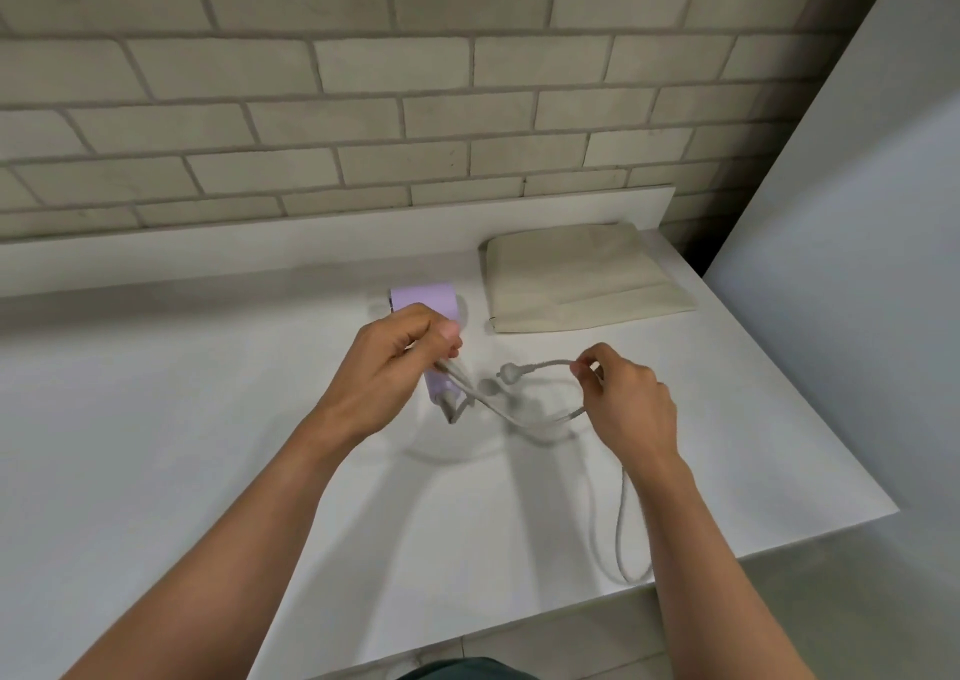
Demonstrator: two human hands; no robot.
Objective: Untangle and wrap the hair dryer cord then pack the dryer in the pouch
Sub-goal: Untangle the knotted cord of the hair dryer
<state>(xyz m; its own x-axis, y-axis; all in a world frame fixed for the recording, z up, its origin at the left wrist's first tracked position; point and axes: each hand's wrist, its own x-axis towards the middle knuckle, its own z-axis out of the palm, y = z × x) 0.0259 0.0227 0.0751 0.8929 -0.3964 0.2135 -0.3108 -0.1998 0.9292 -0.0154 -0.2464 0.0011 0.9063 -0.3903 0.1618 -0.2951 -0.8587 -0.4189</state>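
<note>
On the white desk (208, 419), a grey cord (545, 365) is held between two hands.

Seen from the head view, the smooth cord is gripped beside the lilac dryer (423, 297) by the left hand (395, 362) and pinched behind the plug (506, 371) by the right hand (628, 398). Its length is stretched left to right, and a slack loop is trailed to the desk edge. A soft beige pouch (582, 279) is laid flat beyond, nearer the right hand.

Likely a home room: white counter (208, 419) against a pale brick wall (363, 81).
</note>
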